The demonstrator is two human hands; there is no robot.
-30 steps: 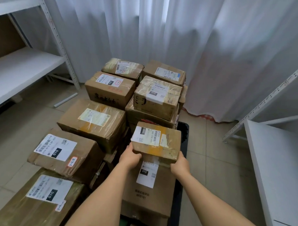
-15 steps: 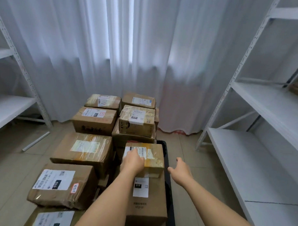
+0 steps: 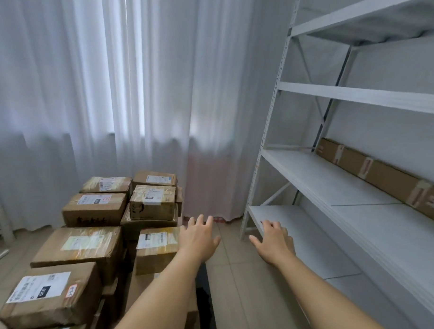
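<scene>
Several taped cardboard parcels with white labels are stacked on the floor at the lower left. The nearest small parcel sits on top of a larger box. My left hand hovers at that parcel's right edge, fingers spread and straight, holding nothing. Further right, my right hand is stretched out over the floor in front of the bottom shelf of the white rack, fingers spread, also holding nothing.
A white metal rack with several shelves lines the right side; a long cardboard box lies at the back of its second shelf. White curtains hang behind. A black cart edge shows under the parcels. Tiled floor lies between stack and rack.
Both hands let go of the small parcel, right first, then left. They have swung right toward the rack, and my view has risen and turned right.
</scene>
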